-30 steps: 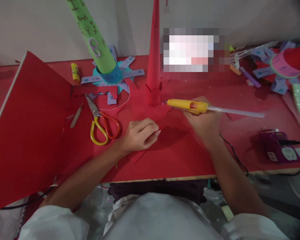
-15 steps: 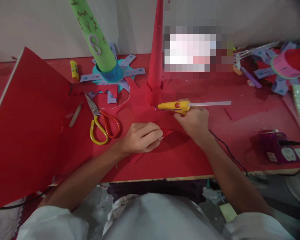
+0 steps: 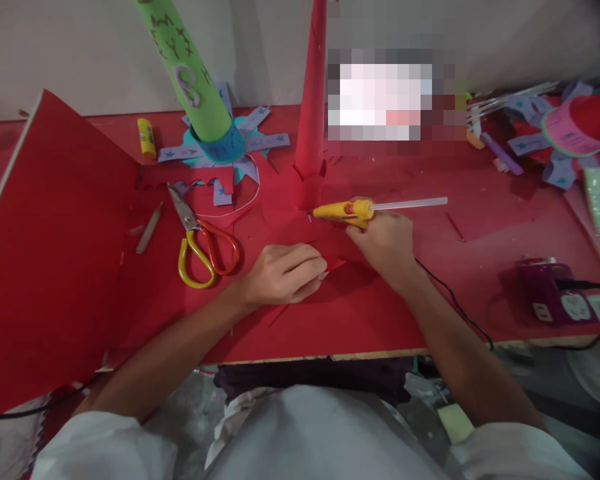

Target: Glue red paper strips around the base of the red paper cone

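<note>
My right hand (image 3: 386, 241) is wrapped around a yellow glue gun (image 3: 347, 211), with a clear glue stick (image 3: 410, 203) poking out of its back end. The nozzle points left, close to the foot of a tall red paper cone (image 3: 311, 113) that stands upright on a red paper base (image 3: 283, 207). My left hand (image 3: 291, 273) is closed, fingertips pinched on a small piece of red paper (image 3: 336, 265) just in front of the base. Most of that piece is hidden under the fingers. Scissors (image 3: 200, 240) with yellow and red handles lie left of my left hand.
A green paper tube (image 3: 193, 80) in a blue ring stands behind, a glue stick tube (image 3: 147, 139) beside it. A red board (image 3: 55, 253) rises at left. A purple power socket (image 3: 555, 293) sits at right, a pink paper ring (image 3: 575, 127) behind it.
The glue gun and my right hand have shifted slightly left. The glue stick protrudes less from the gun's back. My left hand stays in place.
</note>
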### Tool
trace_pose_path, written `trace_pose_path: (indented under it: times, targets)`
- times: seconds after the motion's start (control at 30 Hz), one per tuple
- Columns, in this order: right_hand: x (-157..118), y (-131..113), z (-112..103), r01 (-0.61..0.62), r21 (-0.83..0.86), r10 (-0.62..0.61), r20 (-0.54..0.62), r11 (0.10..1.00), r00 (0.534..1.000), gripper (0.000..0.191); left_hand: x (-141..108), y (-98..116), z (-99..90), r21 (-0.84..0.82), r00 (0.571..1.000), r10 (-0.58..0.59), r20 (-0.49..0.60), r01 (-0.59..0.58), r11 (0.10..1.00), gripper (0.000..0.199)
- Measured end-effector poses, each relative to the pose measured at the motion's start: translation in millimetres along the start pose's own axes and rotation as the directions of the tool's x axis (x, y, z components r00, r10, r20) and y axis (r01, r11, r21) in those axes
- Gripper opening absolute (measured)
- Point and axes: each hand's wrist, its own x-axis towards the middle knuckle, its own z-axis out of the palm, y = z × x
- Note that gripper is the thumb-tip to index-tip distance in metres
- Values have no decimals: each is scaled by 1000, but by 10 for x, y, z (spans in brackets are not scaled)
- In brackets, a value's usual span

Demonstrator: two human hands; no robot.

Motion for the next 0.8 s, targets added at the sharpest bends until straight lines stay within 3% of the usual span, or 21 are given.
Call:
trace_pose_path:
  times: [0.47,0.8]
  targets:
    - [9,-25,-3,-11,-1,11,17,1000,1000,29,3,5,18,-8,1000,-1,9,1,1000,9]
    - [20,-32,-29,-4,97,5,-7,995,1000,41,-15,1,25,-18,1000,-9,10,9,1000,10]
